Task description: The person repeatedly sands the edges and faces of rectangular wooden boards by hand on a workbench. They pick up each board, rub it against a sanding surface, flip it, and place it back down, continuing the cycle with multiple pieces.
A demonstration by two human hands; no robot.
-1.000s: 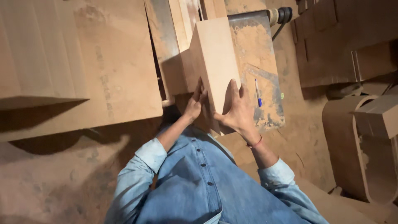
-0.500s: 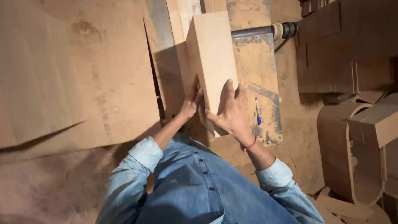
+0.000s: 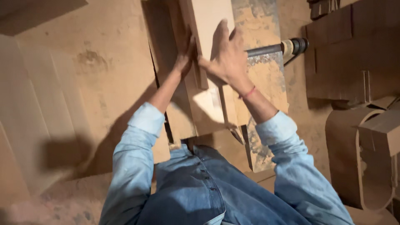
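Far left, big flat fibreboard sheets (image 3: 62, 96) are lying w/ a dusty tan, matte surface, a darker smudge near the middle. No labels or packages showing anywhere; everything's the same sawdust-brown.

Your left hand (image 3: 184, 58) is reaching up, fingers straight and close together, pressing flat against the left edge of the board piece (image 3: 208, 21). Sleeves are light blue denim, cuff pushed back on the forearm.

The board piece is a pale, smooth rectangular block, sharp-edged, lighter than the stuff around it, w/ its top cut off by the frame. It's sitting top centre, between your two hands, over the narrower upright panels (image 3: 200, 108) in front of you.

Your right hand (image 3: 227, 58) is lying spread on the front face of the board piece, fingers fanned, palm pressing on it; a thin red thread is circling the wrist.

Just right, a worn bench top (image 3: 266, 79) is showing patchy grey-and-ochre, scuffed. A dark metal bar (image 3: 271, 49) w/ a black-tipped end is crossing it, partly behind your hand.

Far right, a curved fibreboard form (image 3: 362, 158) w/ a rounded hollow is standing, w/ stacked dark panels (image 3: 354, 54) above it.
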